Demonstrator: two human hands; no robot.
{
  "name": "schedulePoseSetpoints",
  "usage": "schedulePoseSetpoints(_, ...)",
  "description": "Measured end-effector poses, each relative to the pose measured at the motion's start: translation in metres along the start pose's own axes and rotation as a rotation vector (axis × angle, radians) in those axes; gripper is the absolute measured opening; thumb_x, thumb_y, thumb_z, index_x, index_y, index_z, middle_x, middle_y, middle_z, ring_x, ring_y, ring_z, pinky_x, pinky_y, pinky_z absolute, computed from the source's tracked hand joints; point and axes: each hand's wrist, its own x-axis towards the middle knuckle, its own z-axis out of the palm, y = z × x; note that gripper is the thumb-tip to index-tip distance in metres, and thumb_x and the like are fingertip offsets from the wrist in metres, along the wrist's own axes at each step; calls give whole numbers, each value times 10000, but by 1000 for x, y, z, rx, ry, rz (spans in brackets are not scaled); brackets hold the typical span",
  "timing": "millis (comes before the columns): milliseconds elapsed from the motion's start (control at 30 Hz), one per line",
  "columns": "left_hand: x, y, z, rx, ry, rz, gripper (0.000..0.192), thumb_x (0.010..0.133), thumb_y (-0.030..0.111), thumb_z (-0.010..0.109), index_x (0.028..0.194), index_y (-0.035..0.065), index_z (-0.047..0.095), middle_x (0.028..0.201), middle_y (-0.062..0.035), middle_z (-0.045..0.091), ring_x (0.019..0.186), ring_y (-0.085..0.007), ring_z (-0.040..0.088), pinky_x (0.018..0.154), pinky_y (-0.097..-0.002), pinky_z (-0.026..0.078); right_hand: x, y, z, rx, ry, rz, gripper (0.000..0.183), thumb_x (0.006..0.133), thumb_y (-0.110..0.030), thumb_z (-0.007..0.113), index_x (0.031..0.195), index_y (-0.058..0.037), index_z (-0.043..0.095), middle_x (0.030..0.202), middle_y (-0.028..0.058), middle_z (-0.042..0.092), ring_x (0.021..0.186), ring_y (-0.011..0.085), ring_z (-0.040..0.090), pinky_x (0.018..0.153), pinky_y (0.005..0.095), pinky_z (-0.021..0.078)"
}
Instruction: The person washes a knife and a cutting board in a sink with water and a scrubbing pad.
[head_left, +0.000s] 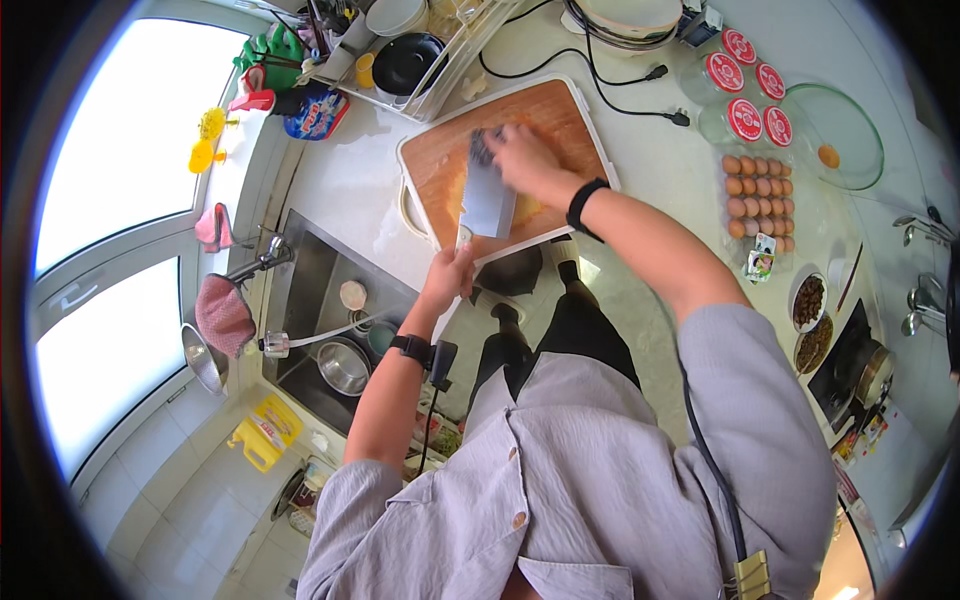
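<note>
A wide cleaver (487, 196) with a pale handle lies over the wooden cutting board (555, 105), its broad steel blade pointing away from me. My left hand (448, 274) grips the handle at the board's near edge. At the far end of the blade, my right hand (525, 161) presses a dark grey scrubbing pad or cloth (484, 146) against the metal. Motion blur covers those fingers, and the pad's exact kind is unclear. Damp, lighter patches show on the board around the blade.
Left of me is a steel sink (311, 277) holding a metal pot (344, 366). A dish rack (420, 109) stands beyond the board. Black power cables (592, 71) lie behind it. To the right are glass jars (712, 79), a tray of eggs (757, 196) and a glass lid (855, 142).
</note>
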Motion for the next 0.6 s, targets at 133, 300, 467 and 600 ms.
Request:
schedulePoseSetpoints(133,1,-1,-6,11,-9,0,334,1064,354,494,901,63,516,646,-17,481,435,-123,441,407,-286,376,-49,-38,8,-47,-146,-339,452,867,-158,616,1315,-99,604,1086,156,589,976,329,585,848,440,524)
schedulePoseSetpoints(300,-10,2,-2,0,25,-17,342,1061,360,498,890,64,516,627,-12,475,415,-121,432,393,-281,362,-12,-20,-20,8,-37,33,290,893,-132,545,1157,-86,656,1084,192,611,1020,368,592,828,465,532)
schedulePoseSetpoints(467,-1,6,-6,42,-17,-25,343,1058,358,507,879,65,516,626,-13,479,406,-120,427,376,-278,344,-77,-36,7,85,-105,-374,368,894,-135,574,1254,-88,637,1135,202,589,1021,349,596,828,458,526)
schedulePoseSetpoints(600,-9,4,-5,41,11,-15,345,1057,359,511,873,67,512,628,-12,480,407,-118,421,376,-278,339,-32,-21,-29,-5,-358,-45,367,894,-131,571,1254,-85,631,1114,185,588,1023,332,598,845,443,526)
